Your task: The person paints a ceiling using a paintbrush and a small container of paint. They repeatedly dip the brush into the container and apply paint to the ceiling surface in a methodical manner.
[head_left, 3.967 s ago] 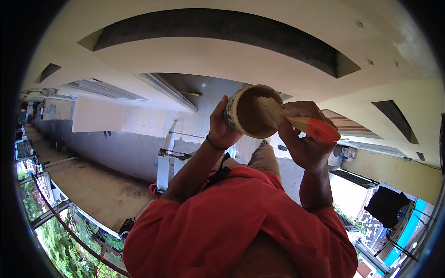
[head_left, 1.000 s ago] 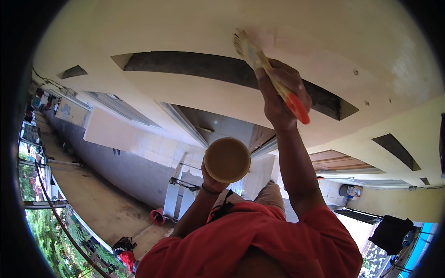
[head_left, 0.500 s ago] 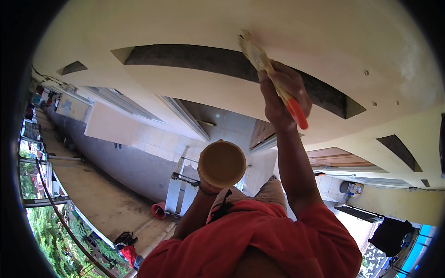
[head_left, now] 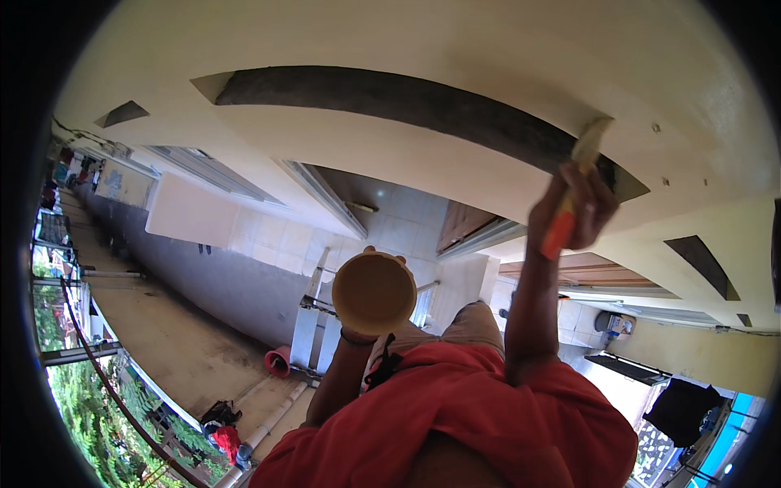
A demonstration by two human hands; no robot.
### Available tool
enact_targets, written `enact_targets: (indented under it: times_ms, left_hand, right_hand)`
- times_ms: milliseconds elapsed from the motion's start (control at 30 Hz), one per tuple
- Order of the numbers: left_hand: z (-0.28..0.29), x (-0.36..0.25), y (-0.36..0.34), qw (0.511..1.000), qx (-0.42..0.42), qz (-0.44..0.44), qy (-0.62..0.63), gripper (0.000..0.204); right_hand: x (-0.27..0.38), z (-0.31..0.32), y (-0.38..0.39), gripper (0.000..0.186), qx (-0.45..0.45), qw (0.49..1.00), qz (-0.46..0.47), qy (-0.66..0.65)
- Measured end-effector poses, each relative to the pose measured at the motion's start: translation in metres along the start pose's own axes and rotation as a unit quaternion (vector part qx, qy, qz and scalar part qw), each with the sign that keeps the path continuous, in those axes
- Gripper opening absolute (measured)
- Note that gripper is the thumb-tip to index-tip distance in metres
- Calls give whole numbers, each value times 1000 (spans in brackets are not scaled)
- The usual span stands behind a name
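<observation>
My right hand [head_left: 579, 203] grips a paintbrush [head_left: 587, 148] with an orange-ended handle, slightly smeared by motion. Its pale bristles point up against the cream wall [head_left: 504, 57], just above the right part of a long dark recess [head_left: 390, 96]. Down by my waist, my left hand [head_left: 356, 335] holds a round tub [head_left: 374, 293] from beneath. Fingertips show at its far rim. Cream-coloured contents, like paint, show inside the tub.
Beneath me stands a metal ladder [head_left: 316, 342]. A red bucket [head_left: 278, 363] sits left of it, near a ledge with pipes. Below the wall are a doorway [head_left: 382, 199] and a wooden-framed window [head_left: 586, 275]. A dark cloth [head_left: 683, 413] hangs at right.
My right hand has swept the paintbrush to the right and slightly down along the wall. My left hand and the tub have shifted a little left.
</observation>
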State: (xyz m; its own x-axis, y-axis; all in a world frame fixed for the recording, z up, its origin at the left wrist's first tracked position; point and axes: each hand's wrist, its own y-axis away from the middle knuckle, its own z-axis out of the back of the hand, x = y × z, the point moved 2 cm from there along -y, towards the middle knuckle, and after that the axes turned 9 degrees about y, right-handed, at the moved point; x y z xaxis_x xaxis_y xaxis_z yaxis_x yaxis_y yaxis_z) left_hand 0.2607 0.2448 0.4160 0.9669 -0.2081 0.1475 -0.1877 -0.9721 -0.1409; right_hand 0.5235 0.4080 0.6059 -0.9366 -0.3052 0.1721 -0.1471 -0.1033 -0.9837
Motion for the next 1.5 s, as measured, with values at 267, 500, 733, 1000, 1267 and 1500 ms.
enact_targets:
  times_ms: [267,500,733,1000,1267,1500]
  left_hand:
    - [-13,-5,0,998,-51,5,28,74]
    - [-15,8,-17,997,9,61,50,76]
    - [-19,25,-36,994,-21,105,38,76]
    - [-27,42,-43,990,-36,136,32,73]
    - [-25,47,-43,984,-42,159,63,75]
    - [-26,41,-38,983,-23,161,89,75]
  right_hand:
    - [109,-69,10,37,60,974,32,-217]
    - [23,-38,-5,25,80,955,-105,-264]
    - [-109,51,-8,21,-17,974,-180,-139]
    - [-106,84,-23,24,-49,992,-56,102]
    - [-4,8,-28,35,27,990,15,-140]
    - [-97,49,-50,23,-67,968,-177,-166]
